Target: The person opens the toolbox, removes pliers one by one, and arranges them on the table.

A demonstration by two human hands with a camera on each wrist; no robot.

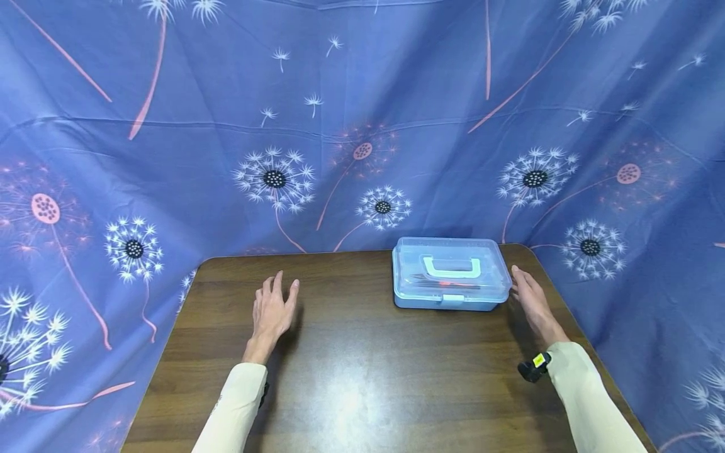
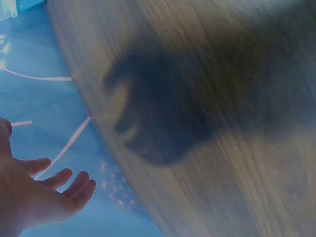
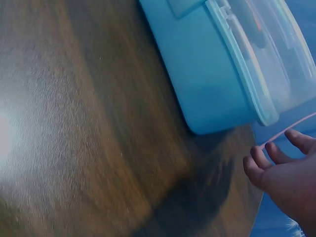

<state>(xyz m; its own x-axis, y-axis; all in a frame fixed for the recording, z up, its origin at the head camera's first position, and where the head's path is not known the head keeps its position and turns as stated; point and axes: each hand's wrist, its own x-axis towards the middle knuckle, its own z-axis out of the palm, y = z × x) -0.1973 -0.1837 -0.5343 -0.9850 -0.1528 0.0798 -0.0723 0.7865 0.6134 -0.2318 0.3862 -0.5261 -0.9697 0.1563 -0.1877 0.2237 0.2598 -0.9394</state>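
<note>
A light blue plastic storage box (image 1: 419,301) with a see-through lid and a white carry handle (image 1: 452,272) stands at the back right of the table. Its lid is down, and a few thin items, one with a red-orange part, show dimly inside. Just off the box's right end is my right hand (image 1: 533,303), fingers loosely bent; the right wrist view shows a gap between this hand (image 3: 289,165) and the box (image 3: 212,89). My left hand (image 1: 273,314) hovers over the table's left part, fingers spread and slightly bent, holding nothing. Its shadow falls on the wood.
The brown wood-grain table (image 1: 340,352) has rounded back corners. A blue curtain (image 1: 226,157) with dandelion prints hangs close behind it and along both sides. Glare brightens the table's front middle. A black wrist camera (image 1: 532,368) sits at my right cuff.
</note>
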